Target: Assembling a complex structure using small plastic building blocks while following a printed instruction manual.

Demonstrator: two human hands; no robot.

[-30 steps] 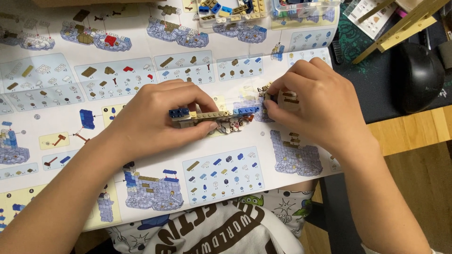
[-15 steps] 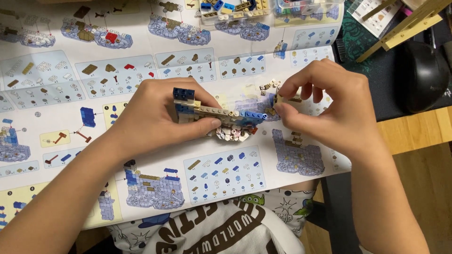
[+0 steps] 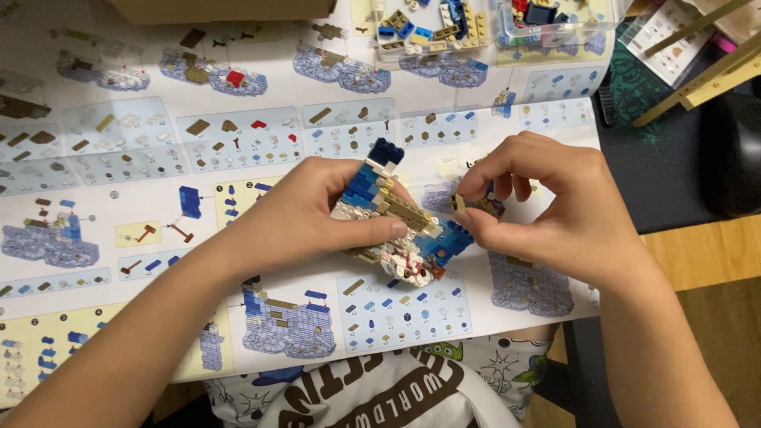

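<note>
My left hand [image 3: 305,214] grips a half-built brick model [image 3: 394,215] made of blue, tan and white pieces, tilted up off the instruction sheet [image 3: 238,143]. Its dark blue top points away from me. My right hand [image 3: 555,214] is at the model's right end and pinches a small tan brick [image 3: 458,202] between thumb and forefinger, touching the model. Part of the model's underside is hidden by my fingers.
A clear tray of loose bricks [image 3: 420,24] sits at the far edge, with a second clear container [image 3: 555,20] beside it. A cardboard box [image 3: 222,9] lies at the top left. A dark mat [image 3: 674,158] and wooden sticks [image 3: 705,63] are on the right.
The model has been lifted and tipped up from lying flat on the sheet. My right hand has pulled slightly right and now pinches a small tan brick at the model's end.
</note>
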